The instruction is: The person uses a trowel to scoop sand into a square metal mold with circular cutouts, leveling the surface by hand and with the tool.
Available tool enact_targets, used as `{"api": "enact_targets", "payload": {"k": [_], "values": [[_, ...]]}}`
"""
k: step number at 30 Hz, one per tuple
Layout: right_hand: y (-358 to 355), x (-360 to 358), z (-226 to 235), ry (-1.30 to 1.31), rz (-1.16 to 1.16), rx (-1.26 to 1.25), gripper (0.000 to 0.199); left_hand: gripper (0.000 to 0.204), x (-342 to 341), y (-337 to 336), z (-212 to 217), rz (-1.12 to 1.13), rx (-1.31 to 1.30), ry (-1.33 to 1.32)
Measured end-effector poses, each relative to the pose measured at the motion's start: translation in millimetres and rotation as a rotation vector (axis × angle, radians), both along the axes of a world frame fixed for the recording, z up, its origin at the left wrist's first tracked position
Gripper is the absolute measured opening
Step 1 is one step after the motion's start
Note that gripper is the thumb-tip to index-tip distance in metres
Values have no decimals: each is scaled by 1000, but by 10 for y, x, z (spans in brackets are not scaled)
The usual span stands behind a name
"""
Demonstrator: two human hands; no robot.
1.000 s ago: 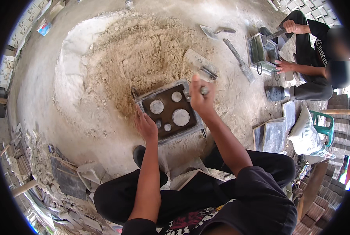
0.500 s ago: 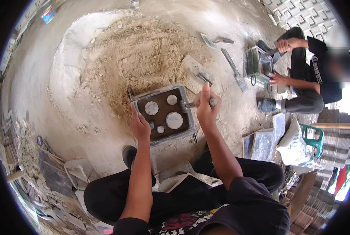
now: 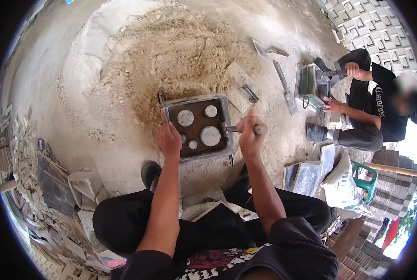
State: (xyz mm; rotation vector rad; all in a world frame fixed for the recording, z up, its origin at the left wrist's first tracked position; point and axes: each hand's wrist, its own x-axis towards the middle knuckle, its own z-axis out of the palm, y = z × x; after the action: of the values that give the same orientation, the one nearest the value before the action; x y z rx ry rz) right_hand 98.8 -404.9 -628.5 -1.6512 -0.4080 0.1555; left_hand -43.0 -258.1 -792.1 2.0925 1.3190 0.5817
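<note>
A square metal mould [image 3: 198, 99] with dark, raised walls lies on the floor before me. Inside it, several round grey discs [image 3: 210, 136] of different sizes stand out from a brown, wet-looking bottom. My left hand [image 3: 170, 140] is on the mould's left wall, one finger stretched along it and the rest partly hidden. In my right hand [image 3: 251, 137], the handle of a hammer [image 3: 259, 129] is gripped with the thumb up. Its head lies at the mould's right wall; whether they touch is hard to tell.
Loose sandy powder [image 3: 180, 56] is heaped beyond the mould. A float trowel [image 3: 244, 87], a pointed trowel [image 3: 260, 48] and a long flat bar [image 3: 283, 84] lie to the right. Farther right, a co-worker [image 3: 381, 93] handles another mould [image 3: 306, 86]. Broken slabs [image 3: 84, 189] lie left.
The whole view has shifted slightly, moving the surroundings in the picture. Both hands remain at the mould, and the hammer is still in my right. The co-worker's upper hand has moved outward with its tool.
</note>
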Motion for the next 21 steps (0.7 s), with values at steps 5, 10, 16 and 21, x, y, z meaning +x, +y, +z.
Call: {"api": "enact_targets", "payload": {"k": [5, 10, 16, 21], "values": [[-149, -65, -154, -145, -4, 51, 51, 54, 50, -12, 29, -11, -15, -25], [-123, -116, 43, 57, -40, 23, 50, 54, 14, 6, 27, 7, 81, -38], [-145, -206, -215, -55, -47, -43, 50, 54, 15, 4, 94, -12, -50, -28], [-240, -369, -3, -114, -98, 35, 49, 53, 41, -4, 117, -3, -1, -14]]}}
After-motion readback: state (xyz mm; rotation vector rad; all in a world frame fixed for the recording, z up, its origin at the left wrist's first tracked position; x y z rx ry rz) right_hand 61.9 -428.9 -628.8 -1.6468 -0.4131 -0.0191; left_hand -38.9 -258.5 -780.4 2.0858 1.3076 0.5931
